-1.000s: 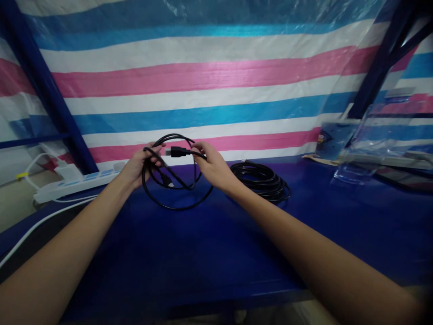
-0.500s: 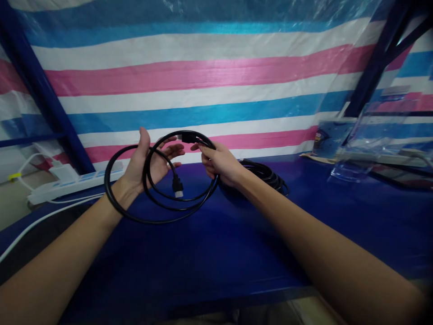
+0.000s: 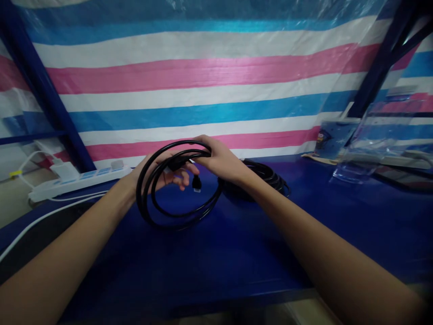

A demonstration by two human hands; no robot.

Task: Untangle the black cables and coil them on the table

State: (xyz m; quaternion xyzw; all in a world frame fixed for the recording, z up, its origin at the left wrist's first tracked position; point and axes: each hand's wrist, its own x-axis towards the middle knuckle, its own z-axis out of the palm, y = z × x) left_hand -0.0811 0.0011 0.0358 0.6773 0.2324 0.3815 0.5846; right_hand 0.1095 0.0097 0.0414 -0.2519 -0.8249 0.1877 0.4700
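Between my hands a black HDMI cable (image 3: 182, 228) hangs in a coil of several loops, above the table. My right hand (image 3: 221, 160) is closed around the upper right of the coil. Behind the loops is my left hand (image 3: 165, 178), its fingers loosely bent and apart; the cable crosses in front of its palm, and its thumb is hard to make out. One connector (image 3: 196, 183) dangles inside the coil with its metal end down. Another dark connector (image 3: 176, 162) lies across the left fingers.
A second coiled black cable (image 3: 267, 176) lies on the blue table (image 3: 209, 266) beyond my right wrist. At left sits a white power strip (image 3: 91, 176) with a plugged-in charger (image 3: 64, 170). A clear plastic stand (image 3: 368, 140) is at right, before a striped sheet (image 3: 209, 76).
The coil's left side has moved right and its loops lie closer together. My left hand has moved in toward the right hand, with its fingers more bent. The hanging connector has shifted right.
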